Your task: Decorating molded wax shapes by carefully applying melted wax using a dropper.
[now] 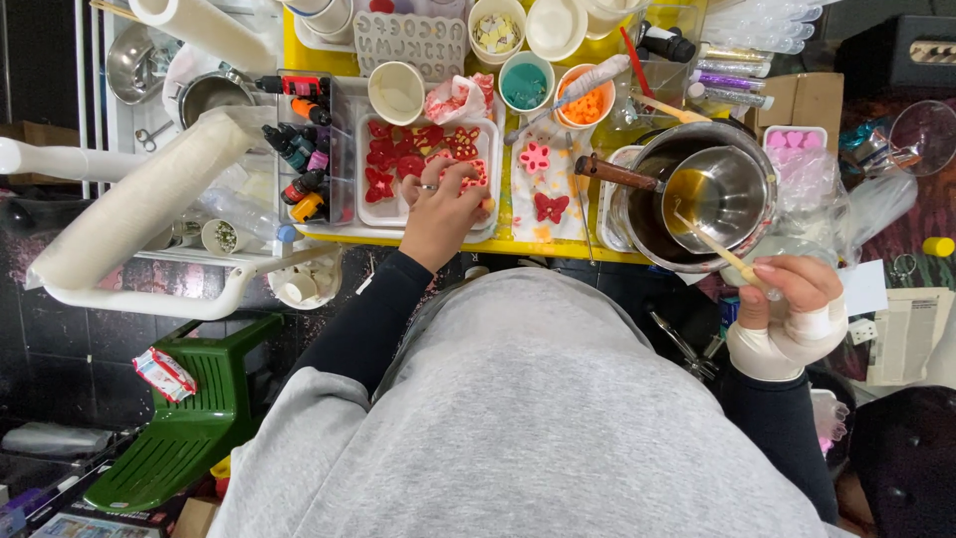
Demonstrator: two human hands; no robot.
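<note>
While the right hand (787, 289) grips a wooden stick (712, 242) in the small pot (732, 194), the left hand (443, 204), fingers loosely curled, presses the white tray (390, 212): hot liquid may slop over.

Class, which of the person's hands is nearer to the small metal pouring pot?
The right hand, holding a wooden stick dipped into the pot. The left hand rests on the white mould tray, well aside.

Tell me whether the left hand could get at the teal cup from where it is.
Probably yes. The left hand rests on the white mould tray, and the teal cup stands just beyond it with its top uncovered; only a crumpled pink wrapper lies nearby.
</note>
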